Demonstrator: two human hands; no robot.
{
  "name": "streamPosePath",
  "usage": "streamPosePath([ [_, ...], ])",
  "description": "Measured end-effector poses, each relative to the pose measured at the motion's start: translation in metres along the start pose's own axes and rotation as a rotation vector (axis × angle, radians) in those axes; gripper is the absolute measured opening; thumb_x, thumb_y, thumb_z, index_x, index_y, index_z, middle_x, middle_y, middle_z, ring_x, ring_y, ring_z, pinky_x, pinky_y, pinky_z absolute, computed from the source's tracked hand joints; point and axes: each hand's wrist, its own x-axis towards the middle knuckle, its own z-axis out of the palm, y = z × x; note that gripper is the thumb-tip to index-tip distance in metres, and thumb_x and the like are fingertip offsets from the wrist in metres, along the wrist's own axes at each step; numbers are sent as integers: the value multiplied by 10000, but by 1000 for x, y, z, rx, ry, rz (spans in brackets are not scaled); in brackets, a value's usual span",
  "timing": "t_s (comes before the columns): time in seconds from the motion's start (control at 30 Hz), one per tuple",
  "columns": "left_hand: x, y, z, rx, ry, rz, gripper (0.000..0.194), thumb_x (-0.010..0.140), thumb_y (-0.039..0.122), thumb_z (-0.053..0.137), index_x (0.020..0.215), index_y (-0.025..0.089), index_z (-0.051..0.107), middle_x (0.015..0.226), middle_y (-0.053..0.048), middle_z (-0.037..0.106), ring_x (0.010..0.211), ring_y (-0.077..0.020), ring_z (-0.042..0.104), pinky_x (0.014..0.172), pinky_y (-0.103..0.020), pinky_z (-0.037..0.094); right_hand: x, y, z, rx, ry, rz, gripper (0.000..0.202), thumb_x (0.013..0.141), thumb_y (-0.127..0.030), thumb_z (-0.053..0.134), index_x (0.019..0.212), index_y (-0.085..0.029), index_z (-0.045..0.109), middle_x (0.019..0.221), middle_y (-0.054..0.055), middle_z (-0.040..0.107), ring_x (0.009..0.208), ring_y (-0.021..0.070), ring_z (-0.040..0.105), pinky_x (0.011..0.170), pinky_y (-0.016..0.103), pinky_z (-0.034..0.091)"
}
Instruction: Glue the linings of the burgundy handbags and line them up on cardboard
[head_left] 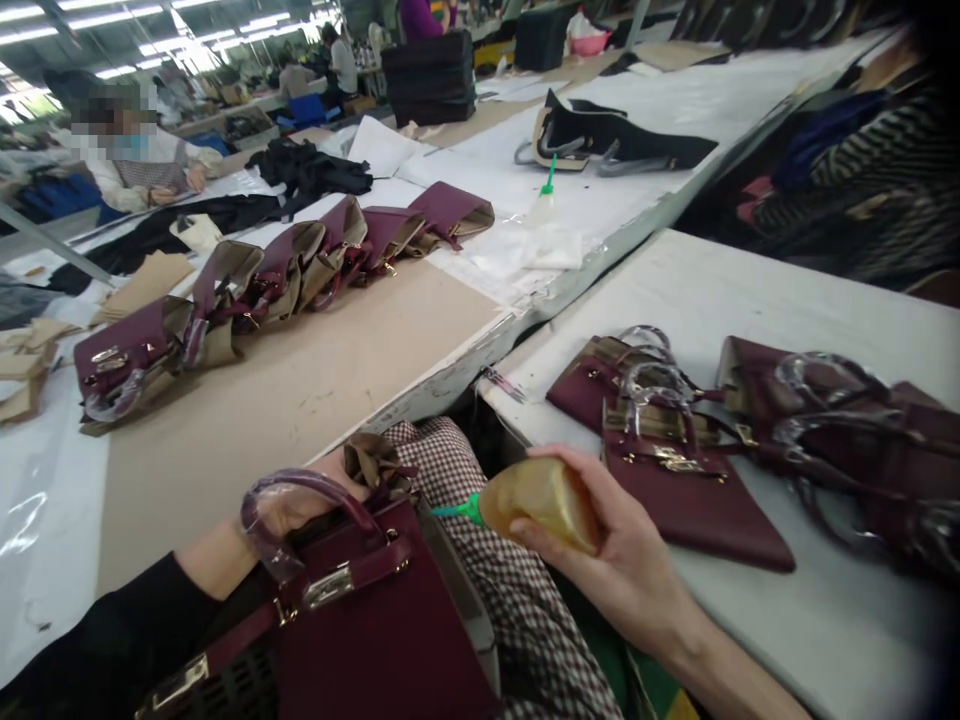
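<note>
A burgundy handbag point(375, 620) with gold-coloured hardware and a plastic-wrapped handle point(259, 520) rests tilted at my lap, its side edge facing right. My left hand point(294, 512) reaches behind that handle and is closed on the bag's top, by the bunched brown lining point(375, 462); its fingertips are mostly hidden. In my right hand point(626, 545) is a squeeze bottle point(536, 500) of yellowish liquid, held on its side. Its thin green nozzle point(459, 510) points left, close to the bag's upper side edge. Whether the tip touches the bag I cannot tell.
Several burgundy bags point(135, 345) lie in a row on the left table. More finished-looking bags point(690, 510) lie on the white table point(847, 290) at right. Another green-nozzled bottle point(546, 200) stands farther back, near black bag pieces point(637, 145). A co-worker point(150, 170) sits across the table.
</note>
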Motion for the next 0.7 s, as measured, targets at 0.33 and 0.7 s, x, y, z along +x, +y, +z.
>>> streamPosePath([
  [0.33, 0, 3, 5, -18, -64, 37, 468, 731, 74, 702, 1196, 95, 657, 1103, -39, 765, 969, -227, 673, 927, -344, 523, 16, 3, 0, -52, -97, -110, 468, 906, -451, 771, 1276, -290, 533, 1147, 25, 659, 966, 238, 650, 855, 335, 532],
  [0.7, -1, 9, 14, 27, -38, 93, 561, 780, 114, 710, 1329, 111, 591, 1341, -81, 679, 1260, -270, 570, 1034, -387, 496, -2, 3, -17, -90, -226, -15, 448, 916, -432, 764, 1270, -311, 517, 1145, 8, 666, 981, 231, 654, 864, 336, 521],
])
